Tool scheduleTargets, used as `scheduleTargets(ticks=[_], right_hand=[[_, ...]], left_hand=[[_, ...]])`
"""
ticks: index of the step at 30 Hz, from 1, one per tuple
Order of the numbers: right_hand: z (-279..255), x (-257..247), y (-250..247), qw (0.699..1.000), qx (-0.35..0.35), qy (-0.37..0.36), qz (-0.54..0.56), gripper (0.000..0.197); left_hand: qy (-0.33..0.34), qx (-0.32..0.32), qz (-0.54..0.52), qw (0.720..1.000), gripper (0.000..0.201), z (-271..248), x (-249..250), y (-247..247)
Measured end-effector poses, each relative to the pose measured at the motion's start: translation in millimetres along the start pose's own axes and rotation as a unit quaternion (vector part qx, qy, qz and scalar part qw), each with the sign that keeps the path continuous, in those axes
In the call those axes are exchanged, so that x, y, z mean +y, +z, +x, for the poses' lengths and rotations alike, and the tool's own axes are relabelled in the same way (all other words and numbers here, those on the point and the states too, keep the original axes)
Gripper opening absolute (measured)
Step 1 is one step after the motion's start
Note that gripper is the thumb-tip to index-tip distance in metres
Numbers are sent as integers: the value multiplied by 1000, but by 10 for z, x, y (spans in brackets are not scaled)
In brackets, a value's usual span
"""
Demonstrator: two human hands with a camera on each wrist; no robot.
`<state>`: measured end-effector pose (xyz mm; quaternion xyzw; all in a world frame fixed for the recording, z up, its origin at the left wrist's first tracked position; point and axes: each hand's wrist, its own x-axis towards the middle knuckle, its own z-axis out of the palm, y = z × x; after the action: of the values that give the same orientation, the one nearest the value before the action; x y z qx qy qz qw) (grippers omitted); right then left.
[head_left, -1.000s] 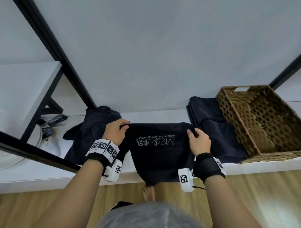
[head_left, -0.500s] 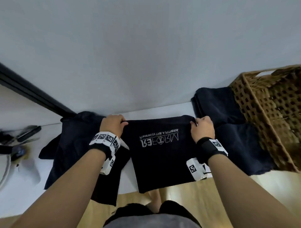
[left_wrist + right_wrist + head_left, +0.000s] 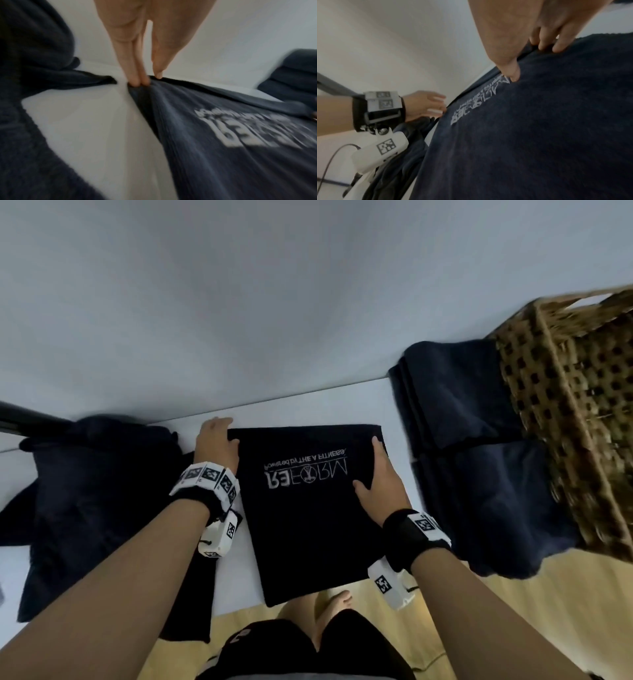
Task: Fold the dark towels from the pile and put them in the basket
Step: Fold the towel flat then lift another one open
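A dark navy towel with white printed lettering (image 3: 308,508) lies flat on the white table (image 3: 236,573), its near edge hanging over the table's front, between a rumpled pile of dark towels (image 3: 89,501) on the left and 2 folded dark towels (image 3: 479,446) beside the brown woven wicker basket (image 3: 575,412) on the right. The left hand (image 3: 215,446) has straight fingers (image 3: 133,75) with the tips touching the towel's far left corner. The right hand (image 3: 380,484) lies on the towel's right edge, thumb (image 3: 513,73) pressed onto the top and fingers curled over the edge, gripping it.
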<state>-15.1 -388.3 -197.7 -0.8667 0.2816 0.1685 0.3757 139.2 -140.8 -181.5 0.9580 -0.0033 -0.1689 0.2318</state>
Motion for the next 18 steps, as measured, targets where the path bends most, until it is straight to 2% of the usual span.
scheduleTargets(ticks=[2,3,4,6,8,10,13,15,18], right_hand=[[-9,34,55,999,-4,-12,-45,77],[6,28,61,998,0,-14,-60,67],[29,12,63,997,5,-19,-79,54],[88,-58,53,988,21,-39,-146,31],[167,-159,13,975,28,-52,-214,24],[285,-274,-56,969,17,-53,-242,38],[409,-394,-185,973,22,-45,-223,75],[370,-420,-247,977,48,-55,-199,80],[70,-325,-212,972,51,-101,-204,76]], left_hand=[[62,19,40,997,51,-235,127,132],[91,-5,77,993,54,-374,192,231],[106,-53,115,986,61,-511,225,346],[87,-159,196,964,89,-696,209,571],[71,-205,242,946,105,-723,150,683],[68,-216,245,943,109,-681,122,705],[52,-234,243,940,112,-643,180,694],[39,-237,249,938,113,-648,224,707],[25,-246,249,937,115,-659,263,718]])
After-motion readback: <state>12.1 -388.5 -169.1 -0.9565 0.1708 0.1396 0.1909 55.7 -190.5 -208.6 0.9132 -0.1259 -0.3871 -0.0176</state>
